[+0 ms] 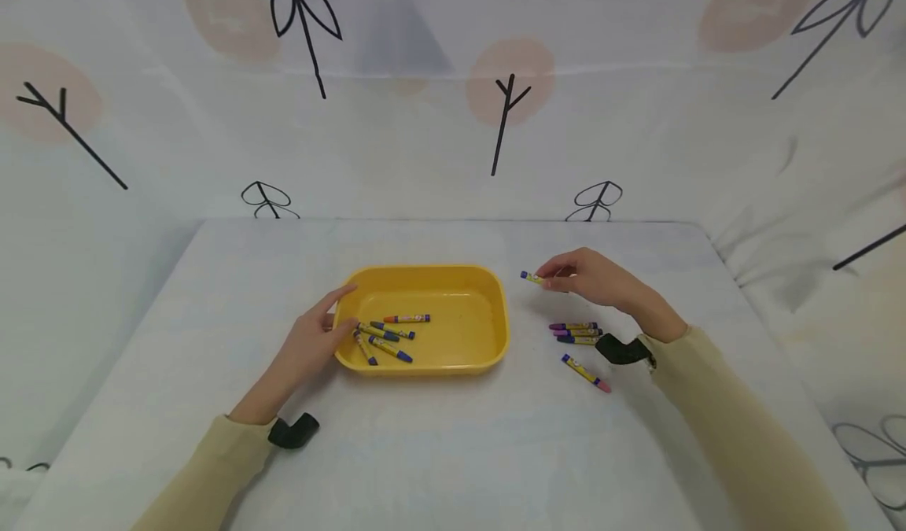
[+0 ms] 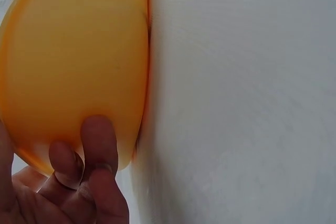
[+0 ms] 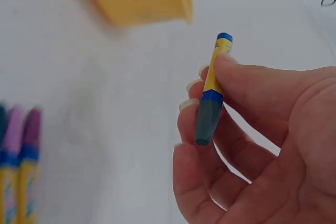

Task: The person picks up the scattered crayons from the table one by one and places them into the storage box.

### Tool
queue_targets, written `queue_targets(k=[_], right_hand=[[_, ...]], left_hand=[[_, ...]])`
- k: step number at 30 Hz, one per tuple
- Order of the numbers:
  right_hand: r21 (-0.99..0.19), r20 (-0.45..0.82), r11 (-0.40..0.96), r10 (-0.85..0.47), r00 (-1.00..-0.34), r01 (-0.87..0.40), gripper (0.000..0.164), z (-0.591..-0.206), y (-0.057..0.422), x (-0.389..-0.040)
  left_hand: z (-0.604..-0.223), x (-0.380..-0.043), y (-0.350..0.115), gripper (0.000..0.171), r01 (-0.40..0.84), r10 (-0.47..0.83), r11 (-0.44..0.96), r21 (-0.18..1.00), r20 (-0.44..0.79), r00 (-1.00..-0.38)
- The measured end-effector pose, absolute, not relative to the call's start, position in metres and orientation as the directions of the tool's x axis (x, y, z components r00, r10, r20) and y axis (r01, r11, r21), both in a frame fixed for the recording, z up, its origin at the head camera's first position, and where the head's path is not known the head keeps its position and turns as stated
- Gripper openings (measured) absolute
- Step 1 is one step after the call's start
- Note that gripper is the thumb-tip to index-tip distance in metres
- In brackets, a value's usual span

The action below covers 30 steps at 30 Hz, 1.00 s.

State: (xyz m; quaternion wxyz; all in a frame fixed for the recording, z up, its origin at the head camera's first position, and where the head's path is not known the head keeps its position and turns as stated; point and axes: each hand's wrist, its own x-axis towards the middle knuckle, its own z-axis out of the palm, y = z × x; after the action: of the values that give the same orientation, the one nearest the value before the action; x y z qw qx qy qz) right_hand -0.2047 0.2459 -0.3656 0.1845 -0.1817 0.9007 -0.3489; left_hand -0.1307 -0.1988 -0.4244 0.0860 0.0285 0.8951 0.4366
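A yellow plastic tray (image 1: 463, 326) stands on the white table with several crayons in its left part, among them an orange crayon (image 1: 406, 318) and a blue crayon (image 1: 390, 349). My left hand (image 1: 314, 333) holds the tray's left end, fingers against the outer wall (image 2: 79, 66) in the left wrist view. To the right of the tray, my right hand (image 1: 587, 278) pinches a dark grey-green crayon (image 3: 210, 98) between thumb and fingers, above the table. Its yellow wrapper has blue bands.
Right of the tray, a purple crayon (image 1: 573, 326), a violet-pink crayon (image 1: 576, 333) and a dark crayon (image 1: 578, 341) lie side by side. Nearer me, a pink crayon (image 1: 586, 374) lies slanted. A patterned cloth (image 1: 425, 145) hangs behind the table (image 1: 439, 460).
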Motion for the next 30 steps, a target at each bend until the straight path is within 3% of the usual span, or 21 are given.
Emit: queue_targets(k=[15,23,30], right_hand=[[-0.771,-0.223,0.592,-0.595,-0.772,-0.233,0.029,-0.343,0.148,-0.233],[-0.831,-0.214,0.503,-0.683,-0.698,-0.237,0.030,-0.358,0.095,-0.241],[-0.834,-0.214,0.494,-0.698,-0.684,-0.243,0.023,-0.380,0.067,-0.238]], left_hand=[[-0.424,-0.131,-0.199,0.057,-0.019,0.130,0.620,0.785,-0.127,-0.983],[-0.426,-0.132,-0.200,0.057,-0.018,0.122,0.639,0.769,-0.125,-0.985],[-0.427,-0.133,-0.200,0.057,-0.017,0.122,0.641,0.767,-0.124,-0.985]])
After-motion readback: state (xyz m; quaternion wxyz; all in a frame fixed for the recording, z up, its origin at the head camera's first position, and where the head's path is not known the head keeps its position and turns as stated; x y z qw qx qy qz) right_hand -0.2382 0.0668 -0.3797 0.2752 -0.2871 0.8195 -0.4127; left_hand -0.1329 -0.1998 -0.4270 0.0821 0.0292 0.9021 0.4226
